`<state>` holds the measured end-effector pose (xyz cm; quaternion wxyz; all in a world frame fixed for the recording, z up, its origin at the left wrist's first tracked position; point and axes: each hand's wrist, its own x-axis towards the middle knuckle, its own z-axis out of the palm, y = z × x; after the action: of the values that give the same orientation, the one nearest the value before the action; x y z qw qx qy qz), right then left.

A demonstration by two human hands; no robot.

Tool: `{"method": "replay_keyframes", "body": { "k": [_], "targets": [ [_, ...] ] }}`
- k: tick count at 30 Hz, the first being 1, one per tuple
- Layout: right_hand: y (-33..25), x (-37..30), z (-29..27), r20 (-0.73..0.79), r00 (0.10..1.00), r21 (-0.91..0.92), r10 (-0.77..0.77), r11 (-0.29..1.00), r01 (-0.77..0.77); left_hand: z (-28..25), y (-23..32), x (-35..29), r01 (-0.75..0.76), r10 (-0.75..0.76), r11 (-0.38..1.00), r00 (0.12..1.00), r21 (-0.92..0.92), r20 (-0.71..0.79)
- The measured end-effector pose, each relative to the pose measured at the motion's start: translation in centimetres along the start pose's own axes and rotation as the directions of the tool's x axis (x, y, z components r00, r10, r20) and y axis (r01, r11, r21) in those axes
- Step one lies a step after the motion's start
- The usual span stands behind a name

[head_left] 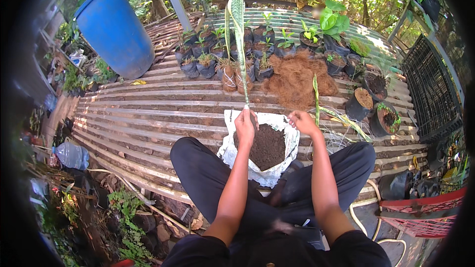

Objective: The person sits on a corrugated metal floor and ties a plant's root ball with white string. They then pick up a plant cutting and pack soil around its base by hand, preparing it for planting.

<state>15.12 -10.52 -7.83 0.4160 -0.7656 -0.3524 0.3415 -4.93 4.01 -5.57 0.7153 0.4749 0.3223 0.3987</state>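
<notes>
My left hand (246, 126) is closed around the pale base of a tall snake plant leaf (238, 24). The leaf stands upright above a white sack (292, 143) with its top open, and dark soil (267, 149) fills it. Over the sack's right rim is my right hand (303, 121), its fingers curled together; whatever they may hold is too small to make out. Just beyond that hand, another snake plant leaf (316, 96) points upward, and a yellow-edged one (349, 122) lies slanting to the right. The sack rests between my crossed legs.
Brown coconut fibre (300, 80) is heaped on the corrugated sheet (133, 118) beyond the sack. Several black bags with seedlings (207, 64) line the back. A blue barrel (116, 32) stands far left. At right are pots (385, 118), a black crate (431, 86) and a red crate (423, 212).
</notes>
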Motion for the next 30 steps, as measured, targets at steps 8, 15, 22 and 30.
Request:
{"method": "replay_keyframes", "body": {
  "k": [8, 15, 22, 30],
  "targets": [
    [-4.3, 5.0, -3.8, -0.569, 0.774, -0.498, -0.276, 0.865, -0.058, 0.0, -0.3, 0.0, -0.017, 0.016, 0.995, 1.000, 0.103, 0.006],
    [-2.9, 4.4, -4.9, -0.542, 0.840, -0.278, -0.026, 0.949, -0.150, 0.0, -0.6, 0.3, 0.027, -0.026, 0.999, 0.999, 0.045, -0.024],
    [5.4, 2.2, 1.5, -0.509, 0.855, -0.410, -0.102, 0.902, -0.136, 0.0, -0.7, 0.5, 0.028, -0.026, 0.999, 0.998, 0.039, -0.052],
    [5.3, 0.6, 5.0, -0.408, 0.912, -0.428, -0.034, 0.890, -0.158, 0.1, -0.8, 0.6, 0.036, -0.033, 0.998, 0.997, 0.044, -0.067]
  ]
}}
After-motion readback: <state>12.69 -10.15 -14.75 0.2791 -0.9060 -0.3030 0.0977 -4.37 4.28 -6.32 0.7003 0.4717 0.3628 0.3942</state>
